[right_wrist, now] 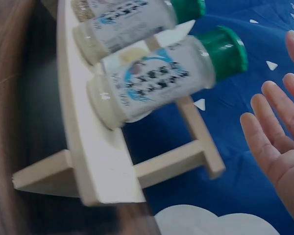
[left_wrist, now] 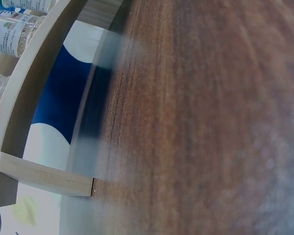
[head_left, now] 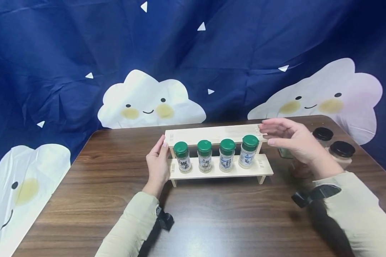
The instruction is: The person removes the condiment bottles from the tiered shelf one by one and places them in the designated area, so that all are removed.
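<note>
A two-tier pale wooden rack (head_left: 217, 135) stands on the table with several green-capped spice bottles (head_left: 204, 157) upright in a row on its lower shelf. My left hand (head_left: 157, 164) holds the rack's left end, thumb toward the front; its other fingers are partly hidden. In the left wrist view, the lower shelf (left_wrist: 27, 73) and a leg show, but hardly any of the hand. Beside the upper shelf's right end is my right hand (head_left: 292, 139), fingers extended and holding nothing. The right wrist view shows that hand (right_wrist: 279, 132) apart from the nearest bottle (right_wrist: 157, 81).
Right of the rack, partly behind my right hand and forearm, stand jars with black lids (head_left: 342, 149). The brown wooden table (head_left: 218, 214) ends at a dark blue cloth (head_left: 231, 46) printed with white clouds. Black straps with cameras (head_left: 165, 218) sit on both wrists.
</note>
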Demonstrator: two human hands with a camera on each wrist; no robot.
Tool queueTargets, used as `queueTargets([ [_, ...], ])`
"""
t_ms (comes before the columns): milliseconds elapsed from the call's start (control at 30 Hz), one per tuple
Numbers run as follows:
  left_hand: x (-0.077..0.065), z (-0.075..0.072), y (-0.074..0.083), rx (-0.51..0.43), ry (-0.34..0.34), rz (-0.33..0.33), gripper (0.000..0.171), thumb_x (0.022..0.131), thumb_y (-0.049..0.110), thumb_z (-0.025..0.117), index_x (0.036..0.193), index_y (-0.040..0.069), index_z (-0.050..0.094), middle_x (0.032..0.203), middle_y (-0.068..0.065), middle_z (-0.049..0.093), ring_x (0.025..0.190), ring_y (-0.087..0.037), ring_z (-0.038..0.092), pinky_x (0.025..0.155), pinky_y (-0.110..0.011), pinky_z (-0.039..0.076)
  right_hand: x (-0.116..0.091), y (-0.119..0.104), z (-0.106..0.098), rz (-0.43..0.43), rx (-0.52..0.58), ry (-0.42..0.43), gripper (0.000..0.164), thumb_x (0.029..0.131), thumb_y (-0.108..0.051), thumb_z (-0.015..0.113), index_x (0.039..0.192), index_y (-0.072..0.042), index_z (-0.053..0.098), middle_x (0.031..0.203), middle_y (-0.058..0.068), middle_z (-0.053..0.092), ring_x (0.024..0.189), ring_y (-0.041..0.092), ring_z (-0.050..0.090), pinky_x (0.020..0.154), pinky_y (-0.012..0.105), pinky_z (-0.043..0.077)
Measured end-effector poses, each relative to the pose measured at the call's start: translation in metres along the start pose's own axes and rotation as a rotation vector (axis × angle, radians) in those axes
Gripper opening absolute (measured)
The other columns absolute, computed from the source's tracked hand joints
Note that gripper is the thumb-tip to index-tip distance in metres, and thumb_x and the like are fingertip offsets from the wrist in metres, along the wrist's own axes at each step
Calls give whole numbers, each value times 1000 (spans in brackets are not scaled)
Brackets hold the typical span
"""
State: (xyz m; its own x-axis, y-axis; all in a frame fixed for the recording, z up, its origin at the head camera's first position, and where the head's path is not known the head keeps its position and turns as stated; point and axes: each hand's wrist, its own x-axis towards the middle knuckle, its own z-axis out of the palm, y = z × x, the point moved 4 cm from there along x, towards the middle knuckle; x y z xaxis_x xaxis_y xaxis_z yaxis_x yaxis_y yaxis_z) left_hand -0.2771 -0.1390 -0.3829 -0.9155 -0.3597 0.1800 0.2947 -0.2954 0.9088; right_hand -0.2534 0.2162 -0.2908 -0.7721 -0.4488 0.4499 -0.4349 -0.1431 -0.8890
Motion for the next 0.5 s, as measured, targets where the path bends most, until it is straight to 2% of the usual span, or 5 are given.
queueTargets([
  [200,1,-1,-1,6,0,4,35,93,0,48,128,-2,52,131,-17,53,107,-10,57,95,-28,48,-1,14,9,102,-146,46,49,79,14,61,125,2,51,115,-4,64,105,7,59,81,19,55],
  [367,1,-1,-2,1,-1,2,35,93,0,49,128,-2,51,131,-18,53,107,-10,57,94,-27,49,-1,23,14,132,-230,58,51,78,10,65,125,-5,54,112,-9,64,102,6,60,83,17,52],
  [500,0,-1,-1,-13,-8,7,35,93,-1,48,128,-4,51,131,-19,52,108,-11,58,94,-27,49,0,28,18,142,-241,48,53,77,9,67,125,-7,54,106,-9,66,97,6,61,82,16,52],
])
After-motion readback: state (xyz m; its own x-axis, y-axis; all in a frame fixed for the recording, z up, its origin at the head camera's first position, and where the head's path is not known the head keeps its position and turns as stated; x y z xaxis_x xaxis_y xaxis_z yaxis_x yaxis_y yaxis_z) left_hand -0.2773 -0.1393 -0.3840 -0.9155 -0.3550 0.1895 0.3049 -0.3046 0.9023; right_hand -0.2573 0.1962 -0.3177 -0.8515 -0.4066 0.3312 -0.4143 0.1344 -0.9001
